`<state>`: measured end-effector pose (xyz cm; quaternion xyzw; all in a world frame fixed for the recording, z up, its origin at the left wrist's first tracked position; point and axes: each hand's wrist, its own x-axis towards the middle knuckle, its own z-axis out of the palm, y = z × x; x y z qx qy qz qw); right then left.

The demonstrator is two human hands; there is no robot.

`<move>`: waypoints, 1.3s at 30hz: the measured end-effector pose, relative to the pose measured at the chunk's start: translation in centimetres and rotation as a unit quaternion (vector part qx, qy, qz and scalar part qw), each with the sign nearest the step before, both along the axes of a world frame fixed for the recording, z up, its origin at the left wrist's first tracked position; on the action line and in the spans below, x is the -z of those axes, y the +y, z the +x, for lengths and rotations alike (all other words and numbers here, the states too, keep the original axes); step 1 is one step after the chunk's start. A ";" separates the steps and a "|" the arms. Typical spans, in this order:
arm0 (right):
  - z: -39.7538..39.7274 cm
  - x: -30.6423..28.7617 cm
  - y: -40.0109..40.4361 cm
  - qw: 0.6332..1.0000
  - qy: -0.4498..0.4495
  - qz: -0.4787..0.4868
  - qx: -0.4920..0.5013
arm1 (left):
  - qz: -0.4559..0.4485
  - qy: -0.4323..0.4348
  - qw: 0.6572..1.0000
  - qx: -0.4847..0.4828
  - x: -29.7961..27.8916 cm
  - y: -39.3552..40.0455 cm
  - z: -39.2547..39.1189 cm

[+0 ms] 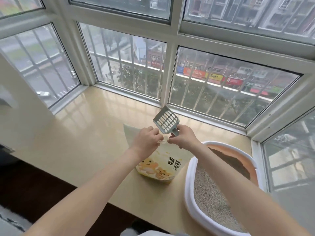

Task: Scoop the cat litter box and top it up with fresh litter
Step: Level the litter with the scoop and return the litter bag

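Note:
A yellow bag of cat litter point(162, 166) with cartoon cats stands on the beige window ledge point(88, 133). My left hand point(146, 138) pinches the bag's top edge. My right hand point(183, 137) grips the handle of a grey slotted litter scoop point(166, 120), blade up, while its fingertips also pinch the bag's top beside the left hand. To the right sits the litter box point(190, 188), white rim and peach walls, with pale grey litter inside; my right forearm crosses over it.
Large barred windows point(129, 65) enclose the ledge at the back and both sides. A pale sheet or mat point(130, 133) lies behind the bag. Dark floor point(34, 193) drops off at the ledge's near-left edge.

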<state>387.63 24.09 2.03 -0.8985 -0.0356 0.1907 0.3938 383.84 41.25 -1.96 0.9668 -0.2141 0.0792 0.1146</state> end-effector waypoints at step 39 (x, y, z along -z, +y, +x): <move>2.4 2.0 -1.9 0.988 -0.152 -0.007 -0.004 | 0.020 0.203 0.979 0.021 -1.2 0.1 -9.4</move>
